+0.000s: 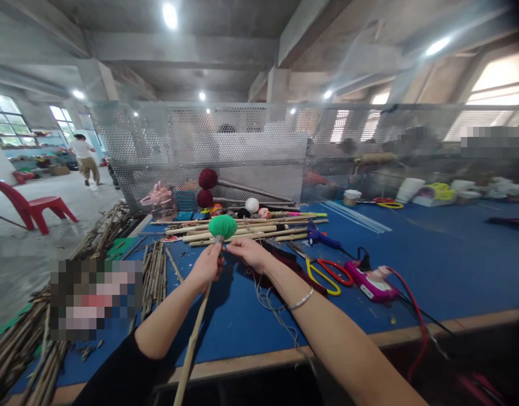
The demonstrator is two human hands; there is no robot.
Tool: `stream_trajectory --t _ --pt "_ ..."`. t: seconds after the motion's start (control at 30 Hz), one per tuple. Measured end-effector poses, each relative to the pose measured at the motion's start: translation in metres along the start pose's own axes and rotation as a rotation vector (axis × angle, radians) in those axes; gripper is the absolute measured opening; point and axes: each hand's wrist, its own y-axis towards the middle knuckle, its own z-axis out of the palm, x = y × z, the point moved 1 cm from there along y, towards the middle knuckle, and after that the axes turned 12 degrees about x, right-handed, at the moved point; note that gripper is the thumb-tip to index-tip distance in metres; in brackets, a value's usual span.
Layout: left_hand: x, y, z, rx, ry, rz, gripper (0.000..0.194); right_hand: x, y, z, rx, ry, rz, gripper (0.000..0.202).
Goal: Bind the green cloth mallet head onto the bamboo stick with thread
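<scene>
The green ball (222, 225) is the landmark: it sits above the blue-topped table (411, 242), on the upper end of a pale stick (194, 338). Just below it, the left hand (208, 264) has its grip closed around the stick, which slants down toward the person. The right hand (251, 254) is at the green ball's lower right, its grip drawn into a narrow pinch between thumb and fingertips; whether any string is caught there, I cannot tell. Loose grey string (265, 301) lies below and to the right of the green ball.

Behind the green ball are peeled sticks (259, 230), 1 white ball (251, 204) and 2 dark red balls (207, 179). To its right are a blue glue gun (322, 235), scissors with 1 red and 1 yellow handle (332, 273), and a magenta power strip (371, 282). Thin brown twigs (154, 276) lie to its left. Far beyond it on the left is 1 person (84, 152).
</scene>
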Motion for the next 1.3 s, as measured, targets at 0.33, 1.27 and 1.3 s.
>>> stream_trajectory --t 0.33,1.27,1.3 --pt "-0.006 -0.014 -0.016 0.481 -0.562 0.042 0.049 0.0 0.002 0.017 0.008 0.012 -0.055 0.032" --pt "0.013 -0.008 -0.003 0.253 -0.456 0.087 0.03 -0.012 -0.002 -0.002 0.127 0.323 -0.035 0.036" --pt "0.012 -0.009 -0.003 0.321 -0.556 0.048 0.027 -0.012 -0.002 -0.001 0.171 0.331 -0.049 0.036"
